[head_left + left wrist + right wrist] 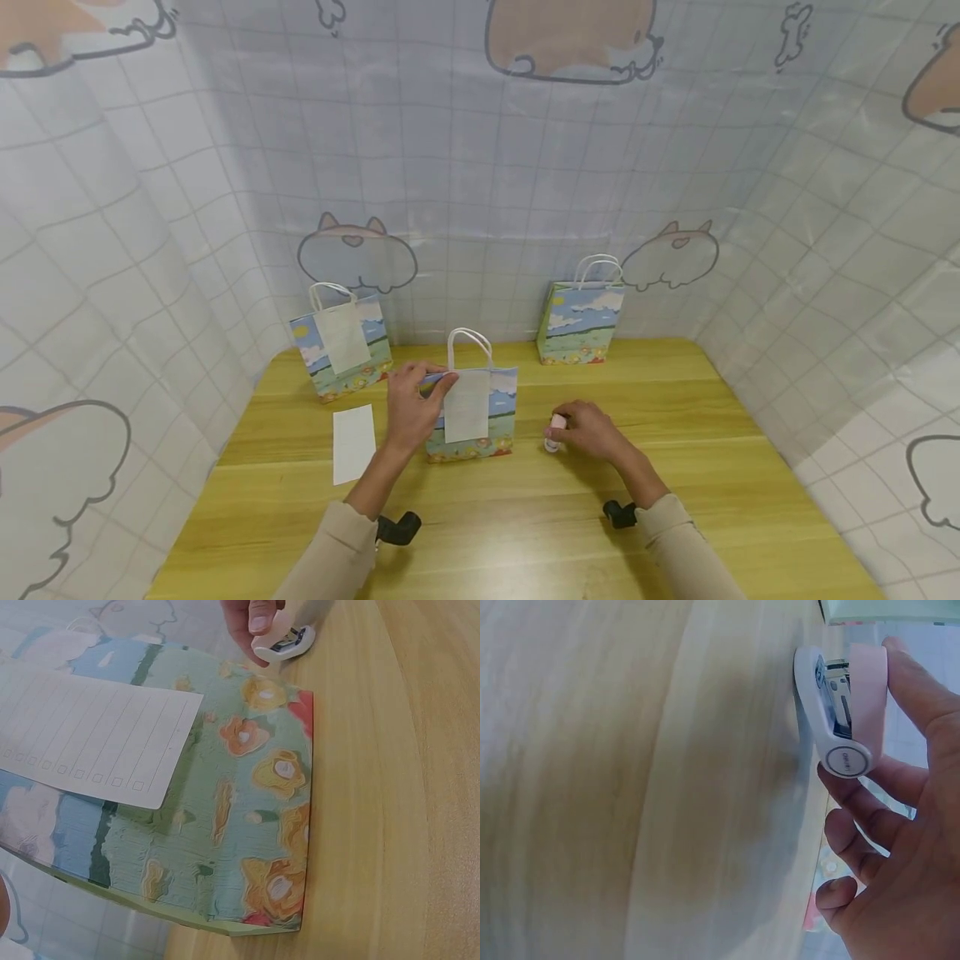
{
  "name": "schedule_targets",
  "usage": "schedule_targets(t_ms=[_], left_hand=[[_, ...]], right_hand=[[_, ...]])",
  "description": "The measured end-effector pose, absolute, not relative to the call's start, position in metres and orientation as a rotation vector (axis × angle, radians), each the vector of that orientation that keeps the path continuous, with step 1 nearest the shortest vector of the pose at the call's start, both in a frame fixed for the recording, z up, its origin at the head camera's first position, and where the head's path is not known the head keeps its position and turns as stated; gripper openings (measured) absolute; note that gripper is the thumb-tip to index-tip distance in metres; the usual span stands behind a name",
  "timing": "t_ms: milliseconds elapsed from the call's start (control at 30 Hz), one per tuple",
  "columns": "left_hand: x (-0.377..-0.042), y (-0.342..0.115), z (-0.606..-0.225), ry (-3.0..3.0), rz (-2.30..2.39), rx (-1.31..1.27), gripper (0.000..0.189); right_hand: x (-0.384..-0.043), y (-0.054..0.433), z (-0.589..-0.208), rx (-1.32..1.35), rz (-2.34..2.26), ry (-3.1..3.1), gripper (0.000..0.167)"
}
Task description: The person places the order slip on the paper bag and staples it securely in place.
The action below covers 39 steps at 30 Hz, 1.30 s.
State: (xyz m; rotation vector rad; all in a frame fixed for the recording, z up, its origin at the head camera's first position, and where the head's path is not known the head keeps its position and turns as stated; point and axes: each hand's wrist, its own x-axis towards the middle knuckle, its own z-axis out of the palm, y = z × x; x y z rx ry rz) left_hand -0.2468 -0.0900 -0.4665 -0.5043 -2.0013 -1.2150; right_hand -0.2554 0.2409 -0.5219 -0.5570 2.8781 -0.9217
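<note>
A paper gift bag [502,410] printed with sky and flowers stands at mid-table, white twisted handles up. Against its front lies a white lined sheet [467,407]; the left wrist view shows small checkboxes along the sheet [97,739]. My left hand [411,407] pinches the bag's top left edge together with the sheet's upper corner, thumb in front and fingers behind. To the right of the bag, my right hand [592,429] holds a small pink and white stapler [868,697] between thumb and fingers, close to the tabletop. The stapler's jaws are apart.
A similar bag [377,333] with a white sheet on its front stands at the back left. Another bag [585,325], with no sheet visible, stands at the back right. One loose white sheet [354,444] lies left of my left hand. Patterned curtains [480,208] surround the wooden table [510,533].
</note>
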Motion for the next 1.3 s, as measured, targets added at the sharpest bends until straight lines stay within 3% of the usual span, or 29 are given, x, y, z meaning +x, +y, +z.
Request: schedule_targets(t_ms=[467, 1300], left_hand=[[-0.248, -0.092, -0.468, -1.969, -1.208, -0.513, 0.014], [-0.245, -0.089, -0.468, -1.984, -1.22, -0.518, 0.013]], right_hand=[[-0.252, 0.234, -0.52, -0.431, -1.05, 2.731, 0.062], [-0.251, 0.228, -0.526, -0.552, -1.175, 2.672, 0.058]])
